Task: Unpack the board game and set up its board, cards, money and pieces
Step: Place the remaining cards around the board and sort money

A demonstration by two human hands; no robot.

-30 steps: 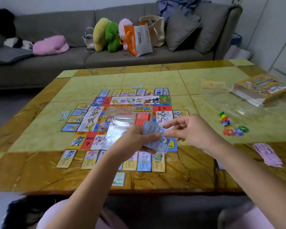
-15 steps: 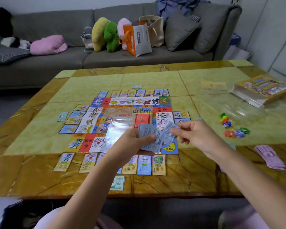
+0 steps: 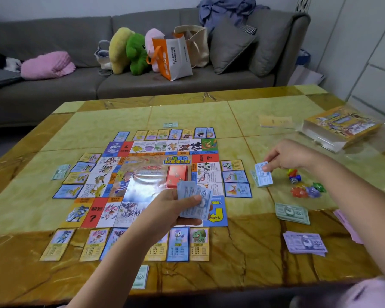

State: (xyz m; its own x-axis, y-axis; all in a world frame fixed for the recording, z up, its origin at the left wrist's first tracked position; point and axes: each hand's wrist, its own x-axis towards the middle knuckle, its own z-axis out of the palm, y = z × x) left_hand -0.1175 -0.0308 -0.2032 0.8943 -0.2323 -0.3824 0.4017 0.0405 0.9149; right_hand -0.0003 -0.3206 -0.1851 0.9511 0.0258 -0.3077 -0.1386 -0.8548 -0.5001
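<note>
Pinching one blue bill [image 3: 265, 177] by its upper edge, my right hand [image 3: 287, 157] holds it over a small pile [image 3: 254, 178] just right of the board [image 3: 142, 167]. My left hand [image 3: 169, 207] clamps a wad [image 3: 195, 203] of like notes above the board's near right corner. I judge these notes light, limp and slippery: pinch edges, peel singly.

A home living room: a long grey sofa [image 3: 76, 90] fills the top of the frame, strewn with plush toys [image 3: 138, 54], a pink blanket [image 3: 47, 65] at upper left, loose cushions [image 3: 229, 45] and shopping bags [image 3: 176, 61] (one orange). Below it stands a marble-patterned coffee table [image 3: 242, 252] with a game board [image 3: 147, 172] spread across it.
</note>
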